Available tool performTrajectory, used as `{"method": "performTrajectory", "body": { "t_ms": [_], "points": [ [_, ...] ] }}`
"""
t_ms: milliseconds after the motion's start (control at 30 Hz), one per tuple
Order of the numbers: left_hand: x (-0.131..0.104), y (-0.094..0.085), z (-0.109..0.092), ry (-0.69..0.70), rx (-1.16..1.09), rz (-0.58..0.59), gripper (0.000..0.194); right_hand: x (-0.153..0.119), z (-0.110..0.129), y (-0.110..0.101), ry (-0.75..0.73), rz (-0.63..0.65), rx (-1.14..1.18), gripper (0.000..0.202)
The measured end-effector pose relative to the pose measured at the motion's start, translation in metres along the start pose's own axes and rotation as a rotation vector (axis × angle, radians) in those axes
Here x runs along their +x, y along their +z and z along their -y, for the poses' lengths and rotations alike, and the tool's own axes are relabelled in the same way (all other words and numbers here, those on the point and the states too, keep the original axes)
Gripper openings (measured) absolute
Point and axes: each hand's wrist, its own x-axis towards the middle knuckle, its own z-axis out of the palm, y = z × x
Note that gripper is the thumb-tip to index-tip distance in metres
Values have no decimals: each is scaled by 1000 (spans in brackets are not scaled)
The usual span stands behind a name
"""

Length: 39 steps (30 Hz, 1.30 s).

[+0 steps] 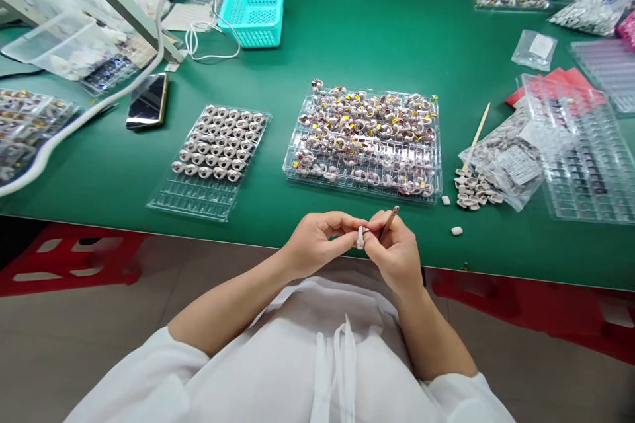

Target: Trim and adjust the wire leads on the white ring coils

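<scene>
Close to the table's front edge, my left hand (320, 242) pinches a small off-white plastic shell (360, 238) between thumb and fingertips. My right hand (398, 252) is closed round a slim brown tool (389, 223), perhaps tweezers, and its thumb and fingertips also meet at the shell. Just beyond the hands is a clear tray (364, 193) of beige shells with yellow and dark bits. To its left, another clear tray (193, 197) holds neat rows of beige shells. Loose beige shells (475, 190) lie right of the hands, with two white pieces (457, 231) nearby.
A wooden stick (477, 132) and a bag of shells (516, 155) lie right, beside stacked clear trays (590, 165). A turquoise basket (253, 13) stands at the back. Left are a phone (147, 101) and a white cable (106, 100). Red stools (69, 259) stand below.
</scene>
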Motion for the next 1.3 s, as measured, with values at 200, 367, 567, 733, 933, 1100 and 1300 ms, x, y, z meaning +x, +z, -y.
{"method": "performTrajectory", "body": {
  "t_ms": [200, 367, 567, 733, 933, 1100, 1300],
  "points": [
    [4, 0, -8, -63, -172, -93, 28, -3, 9, -17, 37, 124, -25, 18],
    [5, -1, -4, -60, -184, -109, 27, -8, 6, -25, 64, 71, -28, 14],
    [4, 4, -1, 0, -148, -160, 25, -6, 4, -16, 99, 116, -11, 19],
    [1, 6, 2, 57, -70, -196, 20, -5, -1, -10, 118, 45, -41, 19],
    [0, 8, 8, 114, 71, -231, 17, -5, 1, -11, 183, 81, -11, 20],
    [1, 11, 13, 204, 187, -246, 16, -3, 3, -10, 251, 96, 101, 23],
    [2, 8, 12, 251, 222, -218, 17, -6, -14, -7, 275, 51, 269, 18]
  ]
}}
